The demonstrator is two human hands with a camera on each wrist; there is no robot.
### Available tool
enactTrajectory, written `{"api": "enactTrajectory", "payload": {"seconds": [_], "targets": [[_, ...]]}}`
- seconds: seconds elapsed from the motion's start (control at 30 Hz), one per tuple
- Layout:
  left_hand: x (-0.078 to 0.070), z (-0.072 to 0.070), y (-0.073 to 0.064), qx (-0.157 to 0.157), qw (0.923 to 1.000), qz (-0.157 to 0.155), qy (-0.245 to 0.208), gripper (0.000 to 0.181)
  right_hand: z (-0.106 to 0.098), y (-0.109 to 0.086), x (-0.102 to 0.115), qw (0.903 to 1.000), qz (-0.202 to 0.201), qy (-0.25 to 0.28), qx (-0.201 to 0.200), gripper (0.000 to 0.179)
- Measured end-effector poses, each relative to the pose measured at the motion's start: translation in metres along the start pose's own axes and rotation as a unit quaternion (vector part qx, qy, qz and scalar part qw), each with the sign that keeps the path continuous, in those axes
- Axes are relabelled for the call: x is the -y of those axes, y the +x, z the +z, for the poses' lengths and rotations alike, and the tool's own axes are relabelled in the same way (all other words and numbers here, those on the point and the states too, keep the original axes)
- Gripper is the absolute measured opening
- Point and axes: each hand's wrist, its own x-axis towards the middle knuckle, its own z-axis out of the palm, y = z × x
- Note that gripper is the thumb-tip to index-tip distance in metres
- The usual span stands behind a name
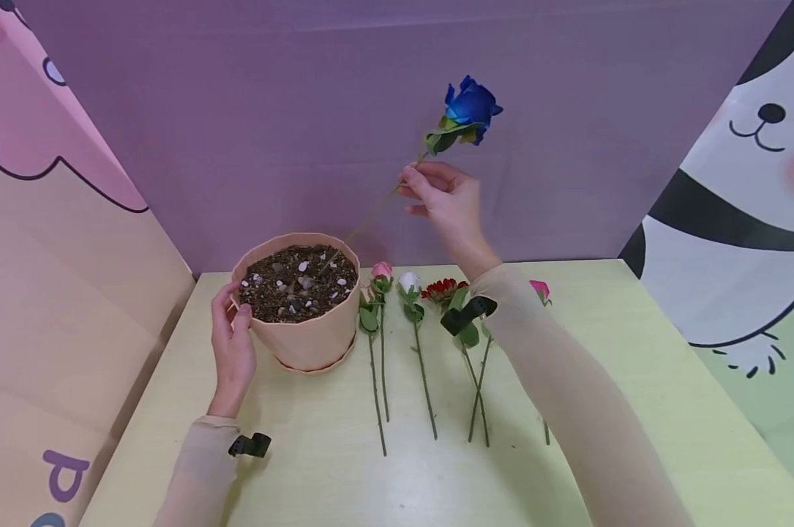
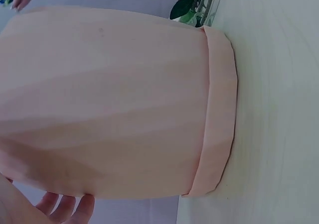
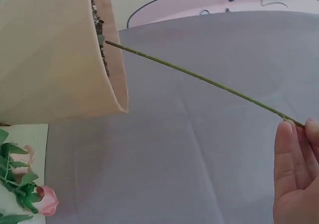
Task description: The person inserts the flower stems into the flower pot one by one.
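My right hand (image 1: pixel 451 203) pinches the thin green stem of an artificial blue rose (image 1: pixel 472 107) just below its leaves. The stem slants down and left, and its lower end is over the dark, pebbly soil (image 1: pixel 296 289) in a pale pink flowerpot (image 1: pixel 311 342). In the right wrist view the stem tip (image 3: pixel 107 42) is at the pot's mouth; whether it touches the soil I cannot tell. My left hand (image 1: pixel 233 353) grips the pot's left side, thumb at the rim and fingers along the outer wall.
Right of the pot, several artificial flowers lie on the pale table (image 1: pixel 317 461): pink roses (image 1: pixel 382 272), a white rose (image 1: pixel 409 282), a red flower (image 1: pixel 443 290) and a bright pink one (image 1: pixel 540 290) partly behind my right arm. A purple cloth (image 1: pixel 271 132) hangs behind.
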Motion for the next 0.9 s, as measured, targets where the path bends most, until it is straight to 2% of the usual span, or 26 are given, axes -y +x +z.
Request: {"api": "enactTrajectory", "payload": {"seconds": [0.2,0.37,0.67,0.9], "targets": [[0.002,0.000,0.000,-0.007,0.9999,0.010,0.009,0.045,0.029,-0.002,-0.009,0.9976,-0.032,-0.057,0.024,0.017],[0.004,0.003,0.001,-0.011,0.9996,0.022,0.013,0.044,0.043,-0.003,-0.008,0.9919,-0.045,-0.110,0.044,0.019],[0.010,0.003,0.003,-0.025,0.9987,0.039,0.021,0.044,0.064,-0.001,0.001,0.9853,-0.050,-0.147,0.072,0.020],[0.009,0.004,0.003,-0.024,0.9990,0.035,0.014,0.045,0.081,-0.003,-0.007,0.9801,-0.050,-0.174,0.083,0.019]]}}
